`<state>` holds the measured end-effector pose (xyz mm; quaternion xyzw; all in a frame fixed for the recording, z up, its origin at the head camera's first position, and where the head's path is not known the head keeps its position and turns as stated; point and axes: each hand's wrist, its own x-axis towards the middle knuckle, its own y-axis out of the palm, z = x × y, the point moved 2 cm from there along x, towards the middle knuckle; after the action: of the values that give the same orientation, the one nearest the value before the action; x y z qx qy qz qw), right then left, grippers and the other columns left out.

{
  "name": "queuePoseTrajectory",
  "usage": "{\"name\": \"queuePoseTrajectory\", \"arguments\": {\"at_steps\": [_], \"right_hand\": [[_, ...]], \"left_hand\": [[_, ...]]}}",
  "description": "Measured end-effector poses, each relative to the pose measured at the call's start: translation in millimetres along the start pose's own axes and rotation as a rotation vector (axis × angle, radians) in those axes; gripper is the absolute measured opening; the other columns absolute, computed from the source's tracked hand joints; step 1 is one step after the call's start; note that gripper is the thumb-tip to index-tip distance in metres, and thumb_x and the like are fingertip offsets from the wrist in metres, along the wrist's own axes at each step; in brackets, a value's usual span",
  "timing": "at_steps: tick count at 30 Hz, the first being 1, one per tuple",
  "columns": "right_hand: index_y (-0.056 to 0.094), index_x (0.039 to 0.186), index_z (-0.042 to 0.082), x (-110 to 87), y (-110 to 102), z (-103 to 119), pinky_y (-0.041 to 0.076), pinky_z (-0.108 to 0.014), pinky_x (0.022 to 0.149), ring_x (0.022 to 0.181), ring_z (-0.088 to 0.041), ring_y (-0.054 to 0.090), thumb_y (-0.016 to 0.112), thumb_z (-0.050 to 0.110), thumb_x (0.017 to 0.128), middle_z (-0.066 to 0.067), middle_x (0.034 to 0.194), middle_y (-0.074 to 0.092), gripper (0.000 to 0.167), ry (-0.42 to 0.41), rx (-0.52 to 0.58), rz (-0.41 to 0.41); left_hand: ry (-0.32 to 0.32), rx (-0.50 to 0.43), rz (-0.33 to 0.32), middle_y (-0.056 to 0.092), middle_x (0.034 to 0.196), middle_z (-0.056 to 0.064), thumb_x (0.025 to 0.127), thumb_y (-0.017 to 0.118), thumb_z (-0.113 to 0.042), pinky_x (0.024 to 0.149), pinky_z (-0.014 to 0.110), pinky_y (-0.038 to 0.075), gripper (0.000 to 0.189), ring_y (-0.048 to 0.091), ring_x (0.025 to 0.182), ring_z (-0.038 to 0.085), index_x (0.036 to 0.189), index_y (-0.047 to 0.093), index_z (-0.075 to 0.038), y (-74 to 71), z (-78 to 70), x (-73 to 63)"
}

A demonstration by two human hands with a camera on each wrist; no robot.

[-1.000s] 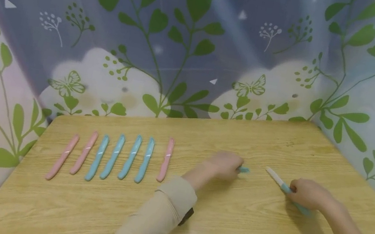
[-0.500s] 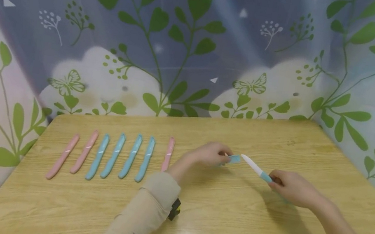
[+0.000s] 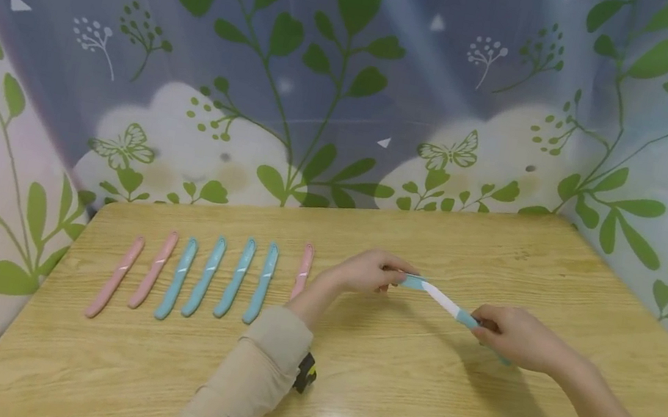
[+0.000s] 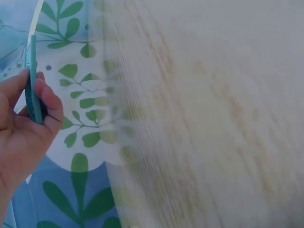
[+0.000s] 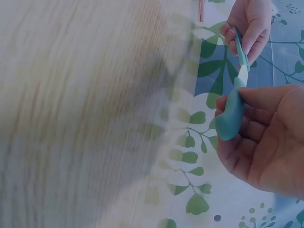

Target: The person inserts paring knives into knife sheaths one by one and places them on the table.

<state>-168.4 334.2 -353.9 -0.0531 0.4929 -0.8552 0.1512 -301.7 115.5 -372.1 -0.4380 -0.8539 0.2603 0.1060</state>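
In my right hand (image 3: pixel 519 336) I grip the blue handle of a knife (image 3: pixel 442 302) whose white blade points left. My left hand (image 3: pixel 371 272) pinches a blue sheath (image 3: pixel 412 281) between thumb and fingers. The blade's tip meets the sheath's mouth, and much of the white blade still shows. Close up in the right wrist view, the rounded handle (image 5: pixel 230 115) lies across my curled fingers. The left wrist view has the sheath (image 4: pixel 32 88) between thumb and fingers, with the pale blade entering at its top. Both hands are above the table.
On the left of the wooden table (image 3: pixel 405 415) lie several sheathed knives in a row: pink (image 3: pixel 114 278), blue (image 3: pixel 177 279) and a pink one (image 3: pixel 303 270) partly behind my left arm. A leaf-patterned curtain (image 3: pixel 231 71) hangs around the back and sides.
The left hand has moved left and lifted slightly with the sheath. My right hand has carried the knife left, and the blade tip, apart from the sheath before, now meets it.
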Motion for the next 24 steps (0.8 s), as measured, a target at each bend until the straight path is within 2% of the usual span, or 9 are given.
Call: {"name": "queuePoseTrajectory", "arguments": {"at_steps": [3,5,7,9,12,16,20,24], "right_hand": [[0.059,0.107,-0.006,0.4,1,1,0.039,-0.026,0.053,0.061,-0.011,0.045,0.054,0.009,0.092,-0.002,0.078,0.060,0.022,-0.014,0.028,0.003],[0.059,0.109,-0.006,0.5,1,2,0.041,-0.027,0.055,0.063,-0.012,0.047,0.053,0.010,0.093,-0.003,0.081,0.062,0.023,-0.022,0.053,0.003],[0.058,0.112,-0.007,0.7,2,3,0.043,-0.028,0.058,0.066,-0.012,0.049,0.053,0.012,0.094,-0.004,0.084,0.063,0.026,-0.029,0.082,0.006],[0.056,0.114,-0.007,0.7,3,5,0.044,-0.030,0.060,0.067,-0.014,0.050,0.051,0.014,0.095,-0.005,0.085,0.063,0.028,-0.031,0.133,0.016],[0.056,0.115,-0.005,2.4,7,9,0.043,-0.031,0.062,0.069,-0.015,0.049,0.050,0.018,0.097,-0.005,0.083,0.060,0.030,-0.035,0.205,0.024],[0.057,0.112,-0.003,5.9,14,16,0.042,-0.034,0.067,0.072,-0.018,0.049,0.050,0.019,0.097,-0.006,0.082,0.059,0.028,-0.047,0.280,-0.001],[0.058,0.110,-0.003,8.8,21,26,0.042,-0.036,0.070,0.077,-0.020,0.050,0.050,0.017,0.097,-0.007,0.085,0.060,0.025,-0.059,0.341,-0.032],[0.058,0.110,-0.004,10.9,27,36,0.043,-0.035,0.070,0.078,-0.021,0.051,0.050,0.016,0.096,-0.008,0.086,0.060,0.025,-0.021,0.399,-0.074]], "left_hand": [[0.002,-0.076,-0.040,0.056,0.077,0.012,0.095,0.054,-0.014,0.063,0.031,0.048,0.032,0.050,0.064,0.020,0.126,0.057,-0.008,-3.6,0.8,-0.9],[0.005,-0.155,-0.082,0.059,0.084,0.018,0.092,0.058,-0.011,0.073,0.039,0.051,0.033,0.055,0.074,0.030,0.125,0.057,-0.005,-6.8,1.3,-1.3],[0.006,-0.248,-0.131,0.060,0.085,0.018,0.090,0.060,-0.008,0.077,0.039,0.051,0.034,0.056,0.078,0.033,0.123,0.056,-0.002,-10.1,1.7,-2.0],[0.013,-0.361,-0.183,0.059,0.082,0.014,0.089,0.061,-0.005,0.076,0.036,0.051,0.033,0.057,0.076,0.031,0.121,0.056,0.002,-13.3,2.4,-2.4],[0.016,-0.521,-0.259,0.057,0.076,0.005,0.089,0.060,-0.004,0.070,0.027,0.049,0.032,0.055,0.069,0.018,0.119,0.056,0.005,-16.9,1.5,-4.1],[0.015,-0.711,-0.331,0.057,0.072,0.002,0.090,0.058,-0.005,0.066,0.023,0.046,0.030,0.053,0.065,0.013,0.118,0.055,0.005,-19.0,-0.2,-4.9],[0.021,-0.800,-0.379,0.057,0.069,-0.001,0.094,0.054,-0.013,0.069,0.026,0.044,0.022,0.052,0.068,0.015,0.109,0.059,0.002,-19.8,0.3,-3.5],[0.029,-0.838,-0.431,0.058,0.076,0.001,0.099,0.046,-0.025,0.083,0.038,0.045,0.027,0.055,0.075,0.016,0.095,0.063,-0.004,-20.1,0.5,-2.9]]}}
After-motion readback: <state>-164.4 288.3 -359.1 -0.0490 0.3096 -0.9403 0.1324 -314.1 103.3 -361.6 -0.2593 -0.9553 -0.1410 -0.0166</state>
